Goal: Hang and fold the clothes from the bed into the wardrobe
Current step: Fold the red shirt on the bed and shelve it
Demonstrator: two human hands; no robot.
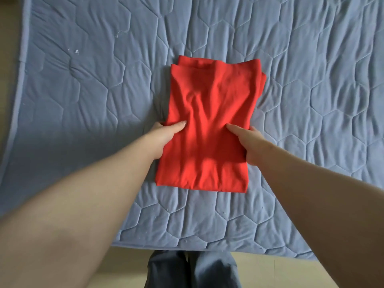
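Left grip: the left hand [166, 135] pinches the left edge of the red garment [209, 100], with the thumb [180, 125] pressed on top of the cloth and the fingers tucked under the edge, mostly hidden.
Right grip: the right hand [247, 142] clamps the opposite edge the same way, its thumb lying flat on top and its fingers beneath the cloth; one fingertip shows past the edge.
Hand spacing: both hands sit level, about midway down the garment's length, thumbs pointing toward each other with a span of creased cloth between them.
Left forearm: bare and extended, running diagonally from the lower left corner up to the wrist.
Right forearm: bare and extended, running diagonally from the lower right edge up to the wrist.
Garment form: folded into an upright oblong; several layers show as stepped edges at the far end and along the far right side; creases fan out from between the thumbs.
Garment location: flat on the bed cover [83, 84], around its middle, with the near fold set in from the bed's near edge.
Bed cover: blue-grey, quilted in hexagons, wrinkled; a bound edge curves down the left side.
Floor [276, 271]: a pale strip along the bed's near edge.
Trousers [214, 271]: blue-grey, at bottom centre, just beside the bed's near edge.
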